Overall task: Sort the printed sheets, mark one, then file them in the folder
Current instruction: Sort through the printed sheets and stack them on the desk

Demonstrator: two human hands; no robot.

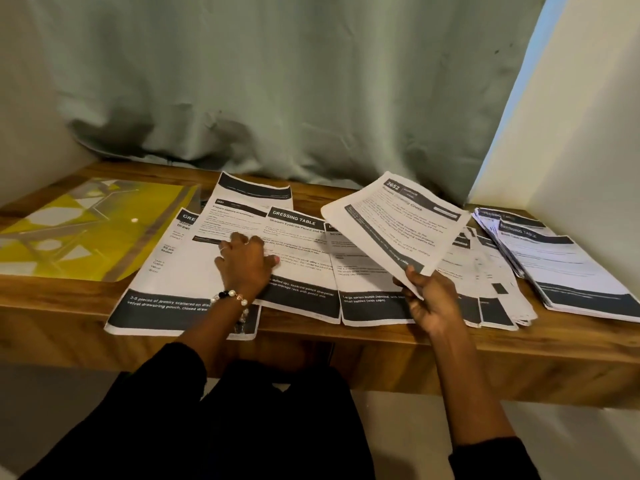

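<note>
Sheets [304, 271] cover the desk beside the yellow folder [86, 230]; left hand [244, 263] presses fingers spread, right hand [429, 299] pinches one

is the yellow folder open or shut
Shut: the yellow folder lies flat on the desk, flap down, no sheets visibly inside.

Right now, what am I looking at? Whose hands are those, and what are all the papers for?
There is one picture, taken by a camera on a person's head, looking down. So the hands are that person's own. The left hand rests on printed sheets spread over a wooden shelf. The right hand holds up a few sheets by their corner. More sheets sit in a pile at the right. A yellow folder lies at the left; the papers are to go in there later.
</note>
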